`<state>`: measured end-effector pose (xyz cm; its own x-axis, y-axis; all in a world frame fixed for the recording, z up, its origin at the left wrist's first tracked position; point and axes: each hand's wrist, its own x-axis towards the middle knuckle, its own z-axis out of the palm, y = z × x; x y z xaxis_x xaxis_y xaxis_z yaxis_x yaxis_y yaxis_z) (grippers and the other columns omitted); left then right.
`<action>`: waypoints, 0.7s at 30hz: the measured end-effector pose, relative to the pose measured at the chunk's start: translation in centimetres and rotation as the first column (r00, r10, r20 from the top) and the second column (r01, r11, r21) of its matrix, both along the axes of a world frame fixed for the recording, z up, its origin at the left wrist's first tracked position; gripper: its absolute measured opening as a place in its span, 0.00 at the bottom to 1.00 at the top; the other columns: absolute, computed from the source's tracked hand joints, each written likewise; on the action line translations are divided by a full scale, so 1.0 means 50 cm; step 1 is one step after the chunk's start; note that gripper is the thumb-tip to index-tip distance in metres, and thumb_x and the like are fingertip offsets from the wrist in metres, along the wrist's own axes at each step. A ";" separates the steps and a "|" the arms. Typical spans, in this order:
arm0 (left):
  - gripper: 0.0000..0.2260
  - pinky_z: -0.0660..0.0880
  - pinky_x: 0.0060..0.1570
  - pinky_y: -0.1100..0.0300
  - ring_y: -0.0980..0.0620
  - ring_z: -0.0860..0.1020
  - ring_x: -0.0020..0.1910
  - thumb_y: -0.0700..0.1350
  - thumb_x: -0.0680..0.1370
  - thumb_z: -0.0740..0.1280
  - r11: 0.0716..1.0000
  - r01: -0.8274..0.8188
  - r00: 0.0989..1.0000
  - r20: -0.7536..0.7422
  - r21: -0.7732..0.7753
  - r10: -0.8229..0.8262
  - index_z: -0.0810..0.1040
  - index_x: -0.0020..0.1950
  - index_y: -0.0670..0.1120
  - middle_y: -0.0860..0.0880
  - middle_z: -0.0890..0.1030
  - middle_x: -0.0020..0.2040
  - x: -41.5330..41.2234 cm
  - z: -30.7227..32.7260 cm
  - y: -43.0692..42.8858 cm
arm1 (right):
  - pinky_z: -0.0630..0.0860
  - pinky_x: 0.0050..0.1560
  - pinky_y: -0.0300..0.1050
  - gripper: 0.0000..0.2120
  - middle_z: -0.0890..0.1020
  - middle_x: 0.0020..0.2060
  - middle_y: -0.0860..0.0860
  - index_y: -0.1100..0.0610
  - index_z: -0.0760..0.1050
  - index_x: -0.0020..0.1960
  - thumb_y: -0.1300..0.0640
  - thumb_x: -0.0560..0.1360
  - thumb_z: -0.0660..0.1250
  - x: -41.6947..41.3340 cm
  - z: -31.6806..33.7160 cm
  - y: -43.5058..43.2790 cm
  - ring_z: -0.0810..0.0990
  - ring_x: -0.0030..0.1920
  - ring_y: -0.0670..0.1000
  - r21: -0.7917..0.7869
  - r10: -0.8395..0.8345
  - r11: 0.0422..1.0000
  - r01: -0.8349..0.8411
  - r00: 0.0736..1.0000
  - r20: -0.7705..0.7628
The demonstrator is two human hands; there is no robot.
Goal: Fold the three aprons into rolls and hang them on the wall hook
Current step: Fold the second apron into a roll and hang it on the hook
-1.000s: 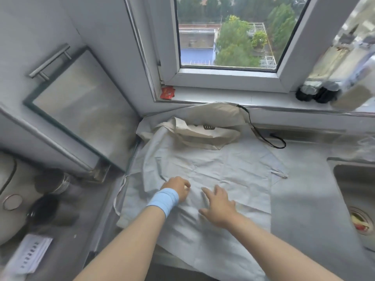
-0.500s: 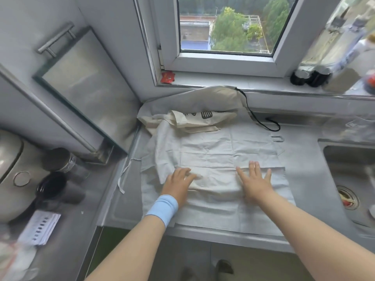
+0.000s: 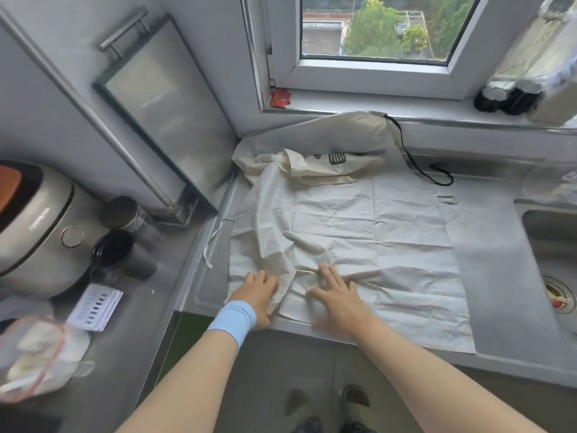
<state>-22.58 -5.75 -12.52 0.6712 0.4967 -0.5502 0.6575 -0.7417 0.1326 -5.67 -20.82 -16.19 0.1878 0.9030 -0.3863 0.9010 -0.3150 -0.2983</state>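
Cream apron (image 3: 359,232): on counter (image 3: 493,264), left side rumpled.
Right hand (image 3: 338,295): fingers spread, pressing.
Left hand (image 3: 257,290): fingers together (grip unclear).
Advice: smooth wrinkles before rolling.

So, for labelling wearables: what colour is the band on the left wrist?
Light blue; the wristband shows in the head view.

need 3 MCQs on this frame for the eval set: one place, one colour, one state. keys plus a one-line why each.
1. The sink lies on which side of the spread apron?
A) left
B) right
C) behind it

2. The wristband is:
A) light blue
B) red
C) black

3. The spread apron is:
A) rolled up
B) hanging from a hook
C) lying open on the counter

Key:
1 B: the sink sits at the right edge, past the apron's right side.
2 A: the band shows pale blue.
3 C: it lies open and creased, with no roll started.
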 end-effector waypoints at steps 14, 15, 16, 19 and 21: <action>0.17 0.68 0.46 0.59 0.46 0.74 0.50 0.30 0.70 0.57 0.940 -0.224 0.975 0.068 0.256 0.214 0.70 0.45 0.52 0.50 0.74 0.47 -0.053 0.135 0.026 | 0.49 0.68 0.76 0.21 0.38 0.78 0.49 0.41 0.70 0.60 0.43 0.68 0.67 0.052 0.037 -0.089 0.34 0.78 0.50 -0.063 0.080 0.995 -0.080 0.997 0.004; 0.18 0.68 0.47 0.59 0.45 0.74 0.52 0.31 0.71 0.58 0.959 -0.188 0.980 -0.022 0.213 0.197 0.71 0.50 0.53 0.50 0.75 0.50 -0.053 0.131 0.009 | 0.47 0.69 0.75 0.19 0.41 0.79 0.49 0.42 0.72 0.58 0.42 0.68 0.65 0.058 0.048 -0.096 0.36 0.78 0.52 -0.072 0.088 0.994 -0.086 0.996 0.024; 0.20 0.69 0.49 0.59 0.45 0.74 0.54 0.31 0.72 0.58 0.975 -0.155 0.979 -0.110 0.161 0.174 0.71 0.56 0.53 0.50 0.76 0.54 -0.052 0.123 -0.009 | 0.46 0.70 0.73 0.17 0.44 0.79 0.50 0.43 0.74 0.57 0.42 0.68 0.65 0.062 0.059 -0.101 0.38 0.78 0.53 -0.069 0.120 0.991 -0.115 0.991 0.065; 0.21 0.70 0.58 0.57 0.46 0.74 0.60 0.37 0.75 0.62 0.994 -0.050 0.964 -0.255 0.098 0.074 0.70 0.64 0.55 0.49 0.76 0.62 -0.049 0.093 -0.057 | 0.44 0.74 0.66 0.18 0.51 0.79 0.53 0.44 0.78 0.57 0.43 0.69 0.63 0.063 0.081 -0.105 0.44 0.79 0.54 -0.041 0.266 0.964 -0.263 0.954 0.138; 0.20 0.70 0.59 0.56 0.46 0.74 0.61 0.39 0.75 0.64 0.995 -0.069 0.958 -0.273 0.072 0.086 0.70 0.64 0.56 0.49 0.75 0.63 -0.055 0.072 -0.078 | 0.49 0.75 0.60 0.23 0.53 0.79 0.54 0.44 0.76 0.64 0.44 0.70 0.61 0.043 0.090 -0.098 0.47 0.79 0.55 -0.002 0.327 0.944 -0.329 0.939 0.105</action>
